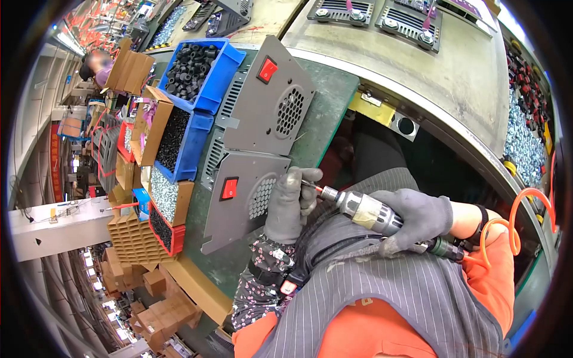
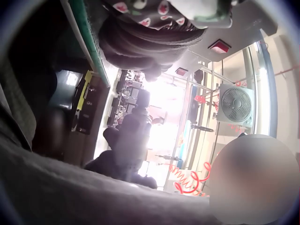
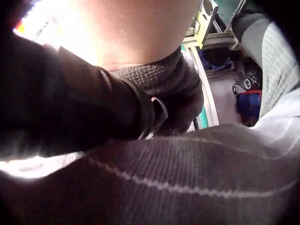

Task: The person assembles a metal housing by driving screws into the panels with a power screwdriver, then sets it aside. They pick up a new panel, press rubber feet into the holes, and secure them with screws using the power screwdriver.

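In the head view, the gloved right hand (image 1: 418,218) grips a pneumatic screwdriver (image 1: 369,212) whose bit points toward the left hand. The gloved left hand (image 1: 287,206) has its fingers curled at the bit's tip; a small dark piece shows between thumb and fingers, too small to identify. Beside the left hand lies a grey metal panel (image 1: 242,173) with a red switch (image 1: 229,188). A second grey panel (image 1: 262,122) with a red switch (image 1: 267,70) lies beyond it. In the left wrist view the left hand (image 2: 136,51) is dark and blurred. The right wrist view shows the right glove (image 3: 173,89) partly.
Blue bins (image 1: 224,70) of black parts and a carton of silver screws (image 1: 163,194) line the bench's left. A red tray (image 1: 177,239) stands nearby. Vented plates (image 1: 412,24) lie on the far table. An orange coiled hose (image 1: 514,206) runs from the tool at right.
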Tool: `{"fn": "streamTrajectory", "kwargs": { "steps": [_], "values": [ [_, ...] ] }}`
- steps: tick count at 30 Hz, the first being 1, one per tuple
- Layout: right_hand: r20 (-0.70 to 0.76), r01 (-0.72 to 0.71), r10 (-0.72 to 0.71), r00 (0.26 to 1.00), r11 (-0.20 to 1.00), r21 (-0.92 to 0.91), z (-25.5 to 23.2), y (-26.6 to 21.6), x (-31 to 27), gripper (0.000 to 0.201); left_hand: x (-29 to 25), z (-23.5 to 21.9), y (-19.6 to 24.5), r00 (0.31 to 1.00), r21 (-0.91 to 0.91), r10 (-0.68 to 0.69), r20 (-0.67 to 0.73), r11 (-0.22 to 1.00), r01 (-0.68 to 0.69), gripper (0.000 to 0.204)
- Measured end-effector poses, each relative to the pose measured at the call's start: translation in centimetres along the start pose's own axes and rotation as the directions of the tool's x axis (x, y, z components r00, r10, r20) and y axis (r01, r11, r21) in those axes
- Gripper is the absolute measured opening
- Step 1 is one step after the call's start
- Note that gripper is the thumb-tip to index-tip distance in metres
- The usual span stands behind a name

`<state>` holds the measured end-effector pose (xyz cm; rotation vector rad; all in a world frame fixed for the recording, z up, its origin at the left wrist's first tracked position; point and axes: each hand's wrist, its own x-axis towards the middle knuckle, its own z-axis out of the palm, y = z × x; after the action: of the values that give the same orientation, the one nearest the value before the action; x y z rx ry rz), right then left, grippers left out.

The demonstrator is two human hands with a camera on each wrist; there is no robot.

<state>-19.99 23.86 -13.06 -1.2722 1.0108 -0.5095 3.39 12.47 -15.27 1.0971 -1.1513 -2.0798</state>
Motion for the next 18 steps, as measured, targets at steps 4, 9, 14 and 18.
{"fn": "streamTrajectory", "kwargs": {
  "steps": [4, 9, 14, 18],
  "values": [
    [-0.026, -0.022, 0.024, 0.999, 0.996, 0.081, -1.0, 1.0, 1.2, 0.064, -1.1, 1.4, 0.7, 0.946, -0.221, -0.322, -0.042, 0.926, 0.305, 0.043],
    [-0.146, 0.042, -0.039, 0.989, 0.999, 0.02, -2.9, 2.4, 3.5, 0.06, -4.4, 2.6, 7.7, 0.934, 0.775, -0.243, 0.263, 0.63, -0.054, 0.036],
    [-0.123, 0.084, -0.076, 0.99, 0.995, 0.06, -3.2, 4.0, 5.7, 0.062, -4.3, 5.6, 16.9, 0.891, 0.996, 0.446, 0.086, -0.058, -0.067, 0.032],
    [-0.127, 0.107, -0.101, 0.987, 0.993, 0.039, -3.5, 4.2, 6.4, 0.061, 0.9, 4.1, 19.4, 0.974, 0.992, 0.208, 0.089, -0.111, -0.067, 0.049]
  ]
}}
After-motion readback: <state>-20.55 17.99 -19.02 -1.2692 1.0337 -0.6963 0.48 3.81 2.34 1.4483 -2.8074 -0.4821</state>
